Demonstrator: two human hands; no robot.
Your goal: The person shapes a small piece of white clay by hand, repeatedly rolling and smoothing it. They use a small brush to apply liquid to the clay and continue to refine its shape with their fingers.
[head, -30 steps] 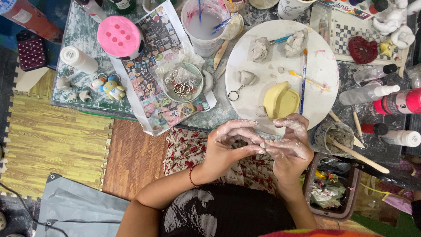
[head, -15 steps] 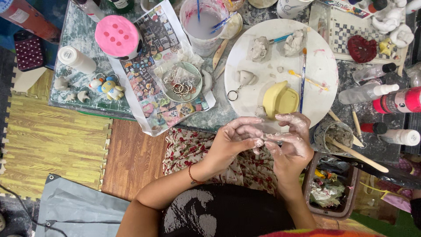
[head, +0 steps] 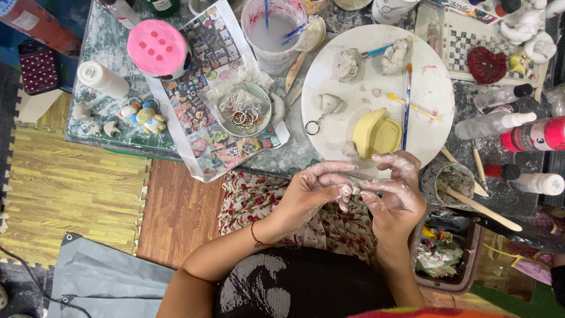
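A: Since the earlier frames almost nothing shifts. Both hands hold the same spot below the round board; fingers look a bit more closed in on the lump, and the left fingers lie flatter over it.

B: Head view, the only one. Hands?

A: Left hand (head: 315,188) and right hand (head: 395,191) meet fingertip to fingertip, both smeared with pale clay. Between them sits a small clay piece (head: 355,189), pinched from both sides. Fingers narrow, curled in, gripping it.

B: Where is it?

A: Over the flowered cloth (head: 259,203) on the lap, just below the near edge of the white round board (head: 365,76).

B: Around the hands?

A: Yellow mould (head: 376,134) on the board, just above the right hand. Clay lumps (head: 347,63) farther up, a thin brush (head: 406,106) upright beside the mould. Key ring (head: 312,126) above the left hand. Small pot with wooden stick (head: 456,182) right beside the right hand. Bin of scraps (head: 441,253) below that, near the right wrist.

B: Left side?

A: Green dish of metal rings (head: 241,112) up and left of the left hand, pink-lidded jar (head: 158,48) farther out. Red string bracelet (head: 255,235) on the left wrist.
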